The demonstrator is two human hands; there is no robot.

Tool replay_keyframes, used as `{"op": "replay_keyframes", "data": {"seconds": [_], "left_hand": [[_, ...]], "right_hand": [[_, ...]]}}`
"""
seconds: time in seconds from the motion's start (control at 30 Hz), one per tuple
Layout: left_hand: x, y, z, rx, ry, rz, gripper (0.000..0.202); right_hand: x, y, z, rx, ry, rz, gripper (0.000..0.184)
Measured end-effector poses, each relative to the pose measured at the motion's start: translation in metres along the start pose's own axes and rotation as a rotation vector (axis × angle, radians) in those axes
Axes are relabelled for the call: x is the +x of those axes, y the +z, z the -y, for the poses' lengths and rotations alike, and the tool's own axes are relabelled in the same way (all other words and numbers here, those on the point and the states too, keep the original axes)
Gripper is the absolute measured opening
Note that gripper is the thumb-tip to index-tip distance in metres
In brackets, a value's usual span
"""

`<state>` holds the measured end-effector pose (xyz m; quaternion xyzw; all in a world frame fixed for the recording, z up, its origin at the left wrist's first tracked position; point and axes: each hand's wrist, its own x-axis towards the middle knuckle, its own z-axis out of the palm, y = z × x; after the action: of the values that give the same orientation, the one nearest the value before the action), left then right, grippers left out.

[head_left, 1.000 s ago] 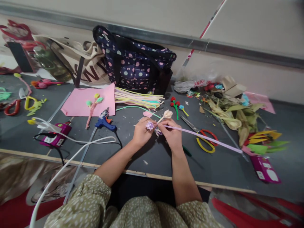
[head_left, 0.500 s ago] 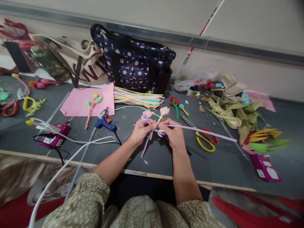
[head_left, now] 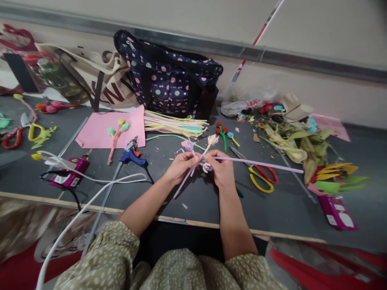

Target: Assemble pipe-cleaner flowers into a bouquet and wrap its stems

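Both hands meet over the grey table (head_left: 193,201). My left hand (head_left: 180,166) pinches a small bunch of pipe-cleaner flowers (head_left: 199,155): a lilac bloom and a cream bloom stick up above the fingers, and lilac stems hang down towards me. My right hand (head_left: 221,168) is closed on a long lilac pipe cleaner (head_left: 263,164) that runs out to the right, its near end wound at the bunch. A small lilac flower sits between the two hands.
Red-and-yellow scissors (head_left: 262,177) lie just right of my hands. A blue glue gun (head_left: 132,154), white cable and a pink sheet (head_left: 99,131) lie left. A polka-dot bag (head_left: 169,80), a bundle of pipe cleaners (head_left: 175,125) and dried husks (head_left: 296,145) lie behind.
The flower bunch has turned in my left hand so its stems now point down towards me. The long lilac pipe cleaner has lifted and swung slightly upward on the right.
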<state>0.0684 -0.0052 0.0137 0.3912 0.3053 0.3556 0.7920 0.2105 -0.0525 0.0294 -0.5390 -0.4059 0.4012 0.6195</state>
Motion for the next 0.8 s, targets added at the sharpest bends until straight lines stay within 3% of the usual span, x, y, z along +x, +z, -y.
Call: {"op": "replay_keyframes", "data": {"seconds": [0.1,0.2,0.3,0.4,0.57,0.8], "left_hand": [[0.001,0.002,0.002,0.166,0.226,-0.195,0.048],[-0.002,0.003,0.003,0.491,0.477,-0.340,0.053],[-0.006,0.004,0.004,0.884,0.682,-0.287,0.039],[-0.009,0.004,0.006,1.125,0.849,-0.192,0.032],[-0.008,0.001,0.009,1.270,0.942,-0.116,0.044],[-0.008,-0.005,0.008,1.331,1.034,-0.233,0.018]], "right_hand": [[0.001,-0.001,-0.003,-0.062,-0.034,-0.114,0.012],[0.002,-0.001,-0.007,-0.106,-0.061,-0.187,0.013],[0.002,-0.001,-0.008,-0.130,-0.080,-0.205,0.013],[0.001,0.001,-0.008,-0.151,-0.103,-0.213,0.013],[-0.002,0.005,-0.006,-0.173,-0.107,-0.176,0.015],[-0.009,0.014,-0.003,-0.228,-0.161,-0.122,0.016]]}}
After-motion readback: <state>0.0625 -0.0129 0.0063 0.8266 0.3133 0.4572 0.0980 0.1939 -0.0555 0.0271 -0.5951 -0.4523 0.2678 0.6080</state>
